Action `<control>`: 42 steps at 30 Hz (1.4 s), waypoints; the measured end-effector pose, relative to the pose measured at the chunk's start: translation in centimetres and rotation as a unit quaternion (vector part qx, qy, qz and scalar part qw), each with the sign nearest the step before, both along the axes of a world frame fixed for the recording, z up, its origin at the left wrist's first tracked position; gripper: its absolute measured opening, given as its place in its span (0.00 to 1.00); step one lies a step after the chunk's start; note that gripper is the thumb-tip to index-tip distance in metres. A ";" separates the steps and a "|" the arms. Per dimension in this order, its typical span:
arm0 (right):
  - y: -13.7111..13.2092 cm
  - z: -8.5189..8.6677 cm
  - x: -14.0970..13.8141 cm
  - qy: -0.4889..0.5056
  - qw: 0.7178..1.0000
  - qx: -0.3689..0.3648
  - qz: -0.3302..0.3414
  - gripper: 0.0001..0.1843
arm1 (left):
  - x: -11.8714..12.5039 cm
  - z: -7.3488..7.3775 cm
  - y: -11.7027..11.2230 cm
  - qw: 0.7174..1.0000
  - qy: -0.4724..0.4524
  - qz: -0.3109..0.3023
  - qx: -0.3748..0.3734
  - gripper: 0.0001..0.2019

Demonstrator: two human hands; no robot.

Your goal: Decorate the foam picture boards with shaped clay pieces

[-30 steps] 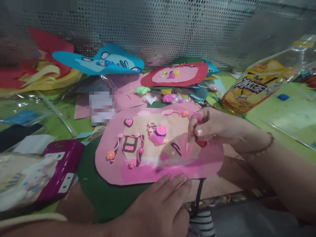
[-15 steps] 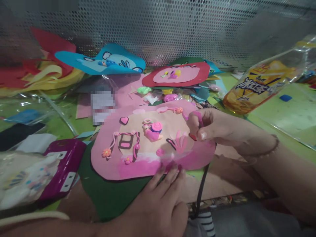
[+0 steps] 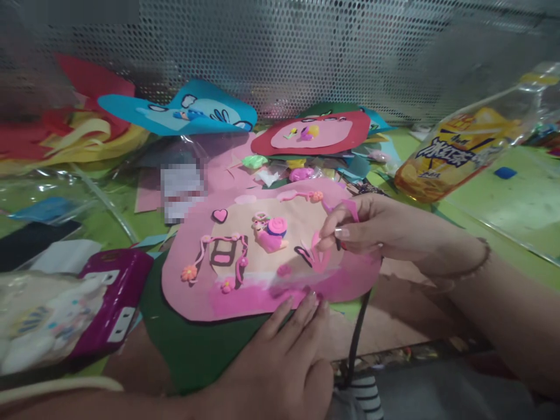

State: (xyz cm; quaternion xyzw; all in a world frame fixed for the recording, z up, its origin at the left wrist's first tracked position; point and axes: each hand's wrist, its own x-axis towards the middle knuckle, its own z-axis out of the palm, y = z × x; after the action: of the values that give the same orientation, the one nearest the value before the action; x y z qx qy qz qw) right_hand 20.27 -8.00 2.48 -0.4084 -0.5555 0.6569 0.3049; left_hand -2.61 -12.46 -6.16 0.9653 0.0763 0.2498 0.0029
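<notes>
A pink paper picture [image 3: 184, 233] lies in front of me, partly over a dark green sheet [image 3: 188, 350]. At its middle is a clay snail [image 3: 273, 232] with a pink spiral shell. To the right stands a pink plant shape [image 3: 318, 256] with several leaves, partly black-edged. My right hand [image 3: 356, 221] is closed in a pinch over this plant's right side; whatever its fingertips hold is too small to make out. My left hand [image 3: 293, 356] lies flat, open, with its fingertips on the picture's lower edge. Pink clay strands and flowers [image 3: 189, 273] frame a drawn window at left.
A tilted iced tea bottle [image 3: 459, 151] stands at the right. Behind are a blue paper picture [image 3: 144, 114], a red paper picture [image 3: 266, 140] and small clay lumps [image 3: 301, 174]. A purple case [image 3: 98, 303] lies at left. A perforated metal panel [image 3: 306, 52] rises at the back.
My right hand has moved left, from the picture's right side onto the pink plant shape, fingers still pinched. My left hand has stayed on the lower edge.
</notes>
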 end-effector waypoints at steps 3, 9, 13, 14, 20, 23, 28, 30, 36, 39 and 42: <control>0.1 -0.2 0.1 0.008 1.000 0.010 -0.009 0.13 | -0.1 0.1 0.0 1.000 0.019 -0.001 0.007 0.05; 0.2 -0.5 0.2 0.040 0.999 0.002 -0.035 0.18 | -0.1 0.1 -0.1 1.000 -0.006 -0.002 -0.001 0.07; 0.1 -0.3 0.1 0.051 0.998 -0.009 -0.033 0.14 | -0.2 1.0 0.0 0.999 0.034 0.001 -0.018 0.06; 0.0 -0.3 0.1 0.060 0.998 -0.007 -0.029 0.12 | -0.2 1.1 0.0 0.999 0.031 -0.001 -0.016 0.06; -0.1 -0.1 -0.2 0.081 0.997 -0.004 0.004 0.06 | -0.3 0.9 -0.1 0.999 0.035 0.005 -0.012 0.06; -0.1 -0.1 -0.1 0.070 0.997 -0.011 -0.008 0.06 | -0.3 0.4 -0.2 0.999 0.039 0.027 -0.018 0.08; -0.1 -0.3 0.2 0.035 0.999 -0.027 -0.020 0.08 | -0.4 0.1 -0.2 0.997 0.061 0.037 -0.005 0.12; -0.2 -0.3 0.2 0.025 0.999 -0.026 -0.025 0.09 | -0.3 0.1 -0.2 0.997 0.060 0.040 -0.011 0.11; 0.0 -0.3 -0.1 -0.041 0.998 0.010 -0.048 0.10 | -0.1 0.1 -0.2 0.999 0.038 0.027 -0.009 0.07; 0.1 -0.3 -0.3 -0.108 0.991 0.054 -0.051 0.12 | -0.1 0.2 -0.2 1.000 0.014 0.017 -0.005 0.07; 0.2 -0.5 -0.4 -0.170 0.981 0.089 -0.039 0.12 | -0.1 0.2 -0.2 1.000 0.009 0.025 -0.009 0.07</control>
State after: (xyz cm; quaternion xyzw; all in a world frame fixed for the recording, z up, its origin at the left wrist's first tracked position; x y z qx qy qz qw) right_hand 19.90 -7.84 2.01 -0.5066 -0.6394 0.5133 0.2666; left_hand -2.69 -12.69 -5.97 0.9653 0.1022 0.2402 0.0045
